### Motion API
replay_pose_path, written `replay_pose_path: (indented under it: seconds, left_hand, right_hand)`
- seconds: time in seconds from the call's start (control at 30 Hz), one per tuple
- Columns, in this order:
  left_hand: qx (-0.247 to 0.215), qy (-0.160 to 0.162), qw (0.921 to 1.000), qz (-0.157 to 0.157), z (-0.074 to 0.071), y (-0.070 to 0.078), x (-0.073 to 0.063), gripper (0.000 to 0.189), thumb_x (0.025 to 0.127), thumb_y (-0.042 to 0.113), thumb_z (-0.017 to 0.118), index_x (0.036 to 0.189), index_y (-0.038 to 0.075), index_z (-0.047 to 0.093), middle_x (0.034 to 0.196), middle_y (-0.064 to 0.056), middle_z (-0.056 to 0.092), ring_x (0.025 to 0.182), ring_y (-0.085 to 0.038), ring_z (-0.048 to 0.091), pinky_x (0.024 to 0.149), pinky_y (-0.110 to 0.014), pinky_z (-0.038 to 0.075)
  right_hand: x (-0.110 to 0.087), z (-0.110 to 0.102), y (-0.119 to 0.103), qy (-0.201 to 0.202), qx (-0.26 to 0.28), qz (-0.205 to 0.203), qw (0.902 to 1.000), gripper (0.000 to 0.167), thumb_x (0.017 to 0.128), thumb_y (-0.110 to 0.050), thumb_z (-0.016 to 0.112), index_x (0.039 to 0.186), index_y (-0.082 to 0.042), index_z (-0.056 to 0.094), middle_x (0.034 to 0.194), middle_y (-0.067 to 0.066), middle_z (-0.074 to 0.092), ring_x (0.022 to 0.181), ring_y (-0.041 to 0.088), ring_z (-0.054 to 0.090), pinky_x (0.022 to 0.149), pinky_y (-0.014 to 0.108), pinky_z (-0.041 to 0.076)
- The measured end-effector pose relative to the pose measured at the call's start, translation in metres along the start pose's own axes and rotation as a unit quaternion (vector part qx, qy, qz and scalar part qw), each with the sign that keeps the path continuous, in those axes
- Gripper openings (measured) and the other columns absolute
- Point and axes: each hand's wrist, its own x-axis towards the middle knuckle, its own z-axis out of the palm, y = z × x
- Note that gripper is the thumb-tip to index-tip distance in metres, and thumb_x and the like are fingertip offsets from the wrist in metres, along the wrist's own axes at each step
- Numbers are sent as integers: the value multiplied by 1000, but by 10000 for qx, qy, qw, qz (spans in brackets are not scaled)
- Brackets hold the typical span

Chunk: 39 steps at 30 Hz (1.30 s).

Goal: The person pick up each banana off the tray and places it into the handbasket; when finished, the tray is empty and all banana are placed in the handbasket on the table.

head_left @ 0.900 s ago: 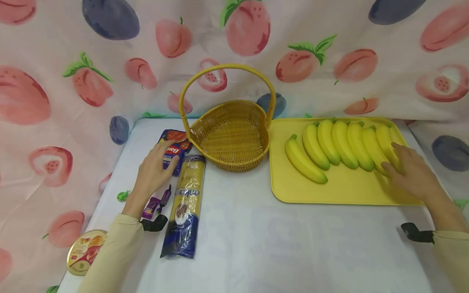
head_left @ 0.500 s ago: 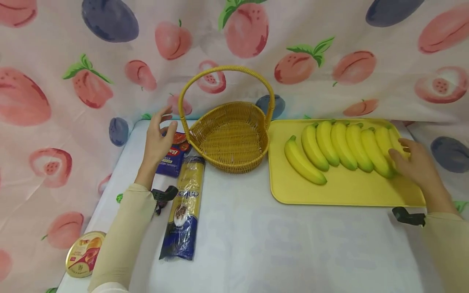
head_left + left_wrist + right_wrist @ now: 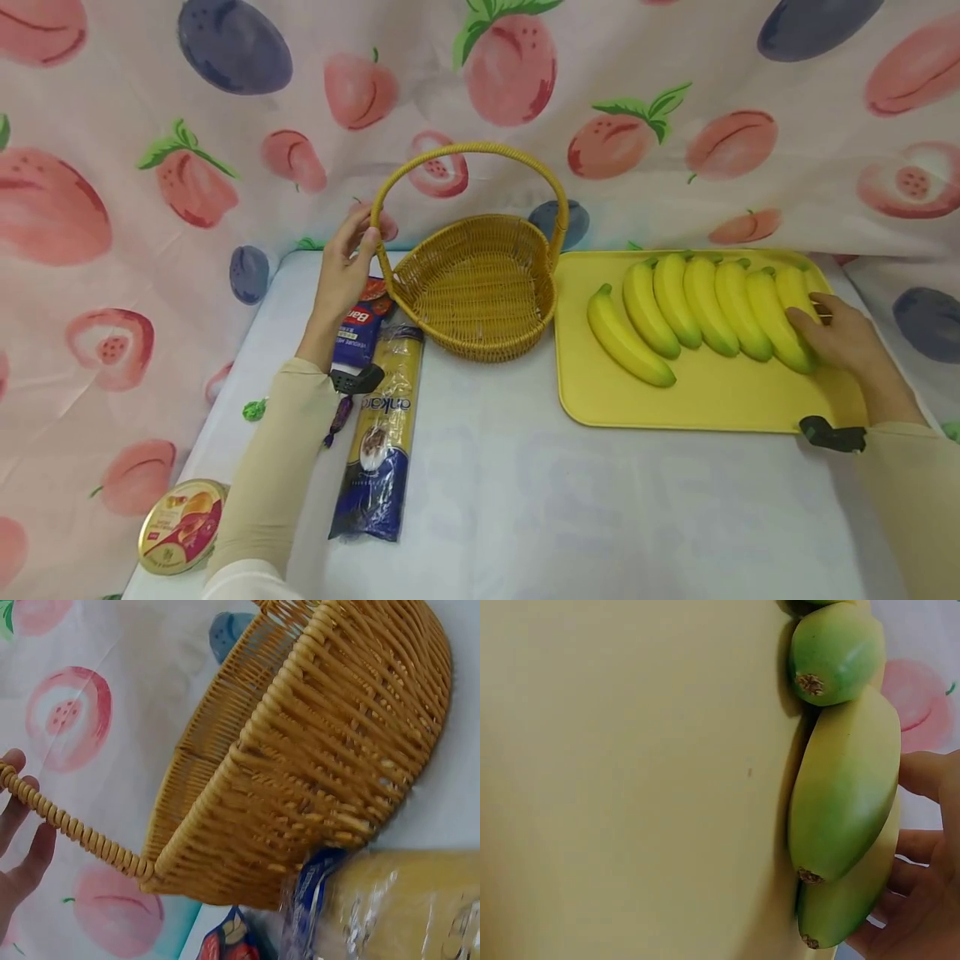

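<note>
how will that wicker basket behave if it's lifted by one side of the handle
The basket is probably light for its size, being openly woven with nothing inside. It may tip, since the left hand holds the handle on one side. It looks fairly stiff, its rim and handle forming a clean curve.

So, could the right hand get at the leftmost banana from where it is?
Probably, but not straight across: the right hand is at the row's right end, and other bananas lie between it and the leftmost banana. The tray looks bare along its front, so that way seems free.
</note>
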Motion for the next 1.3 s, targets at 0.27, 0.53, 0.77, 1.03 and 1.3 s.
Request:
replay_pose_path:
  seconds: [0.27, 0.53, 0.77, 1.03, 1.3]
  left_hand:
    - [-449, 107, 9988, -145, 4, -5, 0, 35, 99, 13, 46, 131, 1, 53, 105, 10, 60, 95, -8, 61, 89, -29, 51]
    - [-353, 14, 9992, -174, 4, -8, 1, 34, 100, 15, 44, 131, 3, 53, 116, -20, 58, 107, -29, 59, 93, -37, 49]
    - [-203, 169, 9996, -139, 6, -5, 0, 34, 100, 17, 46, 129, 2, 54, 108, 4, 57, 110, -25, 54, 94, -34, 42]
    - [-334, 353, 9988, -40, 9, -6, -2, 33, 100, 16, 47, 126, 0, 55, 102, 14, 56, 106, -25, 57, 96, -30, 41]
    - [-359, 427, 9984, 104, 9, -9, -2, 32, 99, 15, 48, 126, 2, 57, 103, 14, 60, 96, -1, 58, 95, -28, 43]
  right_hand:
    - [-2, -1, 3, -33, 115, 223, 9997, 73, 98, -40, 36, 144, 13, 18, 130, 47, 32, 116, 60, 35, 94, 66, 30]
    - [-11, -4, -2, 221, 235, 458, 9984, 74, 97, -42, 38, 145, 11, 20, 134, 43, 34, 116, 57, 38, 86, 56, 40]
    - [-23, -6, -28, 455, 385, 342, 9976, 74, 96, -44, 42, 148, 4, 20, 138, 37, 36, 114, 51, 40, 64, 17, 30]
    - [-30, 12, -59, 613, 599, -112, 9963, 72, 96, -40, 47, 147, 4, 23, 134, 37, 40, 113, 50, 42, 75, 33, 38]
    - [-42, 31, -87, 362, 841, -316, 9953, 75, 96, -44, 47, 149, 3, 19, 135, 35, 37, 114, 52, 41, 90, 63, 35]
